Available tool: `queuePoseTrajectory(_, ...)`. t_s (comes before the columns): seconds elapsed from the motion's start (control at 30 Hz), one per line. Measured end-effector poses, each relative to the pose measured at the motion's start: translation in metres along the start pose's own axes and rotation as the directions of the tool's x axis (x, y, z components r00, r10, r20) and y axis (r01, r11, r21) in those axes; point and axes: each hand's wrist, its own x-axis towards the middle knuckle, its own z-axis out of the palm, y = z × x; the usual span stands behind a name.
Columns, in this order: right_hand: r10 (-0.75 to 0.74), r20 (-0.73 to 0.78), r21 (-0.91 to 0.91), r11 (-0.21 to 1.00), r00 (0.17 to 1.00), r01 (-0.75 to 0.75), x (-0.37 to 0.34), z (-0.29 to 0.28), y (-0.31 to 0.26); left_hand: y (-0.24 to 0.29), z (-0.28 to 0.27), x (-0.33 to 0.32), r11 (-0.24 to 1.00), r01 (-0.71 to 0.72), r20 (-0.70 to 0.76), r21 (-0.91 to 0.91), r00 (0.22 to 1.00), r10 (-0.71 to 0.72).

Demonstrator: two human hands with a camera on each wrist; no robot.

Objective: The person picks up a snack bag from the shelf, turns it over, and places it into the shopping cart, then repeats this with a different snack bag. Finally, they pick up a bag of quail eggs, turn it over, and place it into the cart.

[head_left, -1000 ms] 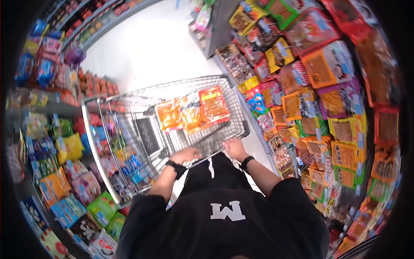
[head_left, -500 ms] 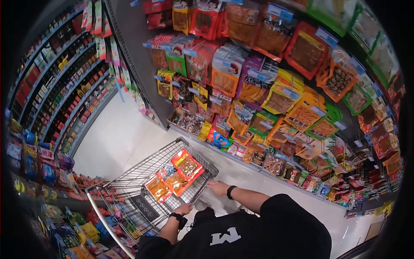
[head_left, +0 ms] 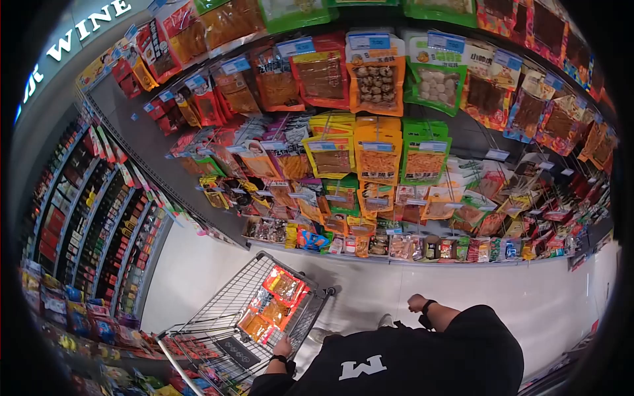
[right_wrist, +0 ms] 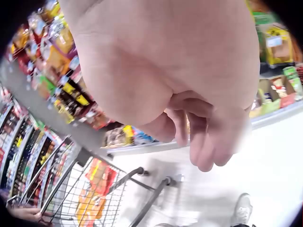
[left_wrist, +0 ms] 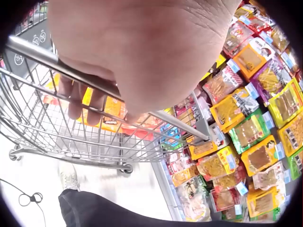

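A metal shopping cart (head_left: 228, 290) stands at my left, with several orange and red snack packets (head_left: 274, 307) lying inside it. My left hand (head_left: 282, 346) is at the cart's near side. In the left wrist view its fingers (left_wrist: 97, 100) curl over the top side rail (left_wrist: 61, 67), and the packets show through the wire mesh behind them. Out in front of my body, to the right of the cart, hangs my right hand (head_left: 417, 303). Its fingers (right_wrist: 206, 153) are loosely curled with nothing in them, away from the cart and the shelves.
Hanging snack packets (head_left: 376, 152) fill the long rack ahead, with small boxed goods (head_left: 456, 249) along its bottom shelf. Pale floor (head_left: 370, 290) lies between the rack and me. More shelves (head_left: 86, 218) rise at the far left, and colourful bags (head_left: 86, 317) line the near left.
My view has turned right to face the snack rack. The right hand has left the cart's edge and moved right. My left hand stays on the cart's side rail.
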Motion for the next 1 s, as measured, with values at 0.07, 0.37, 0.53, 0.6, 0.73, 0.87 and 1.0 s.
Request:
queuePoseTrajectory(0.07,0.240,-0.001,0.318,0.921,0.971,-0.227,-0.038,0.016,0.033,-0.007,0.014,0.009,0.994,-0.102,-0.022,-0.035,0.995,0.101)
queuePoseTrajectory(0.37,0.392,-0.013,0.450,0.824,0.920,-0.345,-0.049,0.073,0.101,0.026,0.035,-0.005,0.980,-0.186,-0.029,-0.068,0.983,0.184)
queuePoseTrajectory(0.53,0.093,-0.251,0.086,0.994,0.963,-0.073,-0.044,0.027,0.056,0.043,0.047,-0.010,0.976,-0.209,-0.030,-0.065,0.978,0.208)
queuePoseTrajectory(0.6,0.132,-0.294,0.178,0.981,0.946,-0.082,-0.051,0.011,0.037,0.046,0.055,-0.008,0.964,-0.263,-0.116,-0.035,0.959,0.257)
queuePoseTrajectory(0.73,0.072,-0.292,0.187,0.982,0.954,-0.017,-0.047,0.004,0.043,0.058,0.055,-0.006,0.975,-0.221,-0.033,-0.008,0.975,0.221)
queuePoseTrajectory(0.87,0.098,-0.249,0.249,0.968,0.964,-0.034,-0.049,-0.003,0.041,0.063,0.049,0.002,0.983,-0.182,0.077,0.018,0.981,0.180)
queuePoseTrajectory(1.0,0.302,-0.283,0.708,0.706,0.910,-0.015,-0.067,-0.042,0.016,0.077,0.032,0.022,0.982,-0.183,0.103,0.050,0.979,0.177)
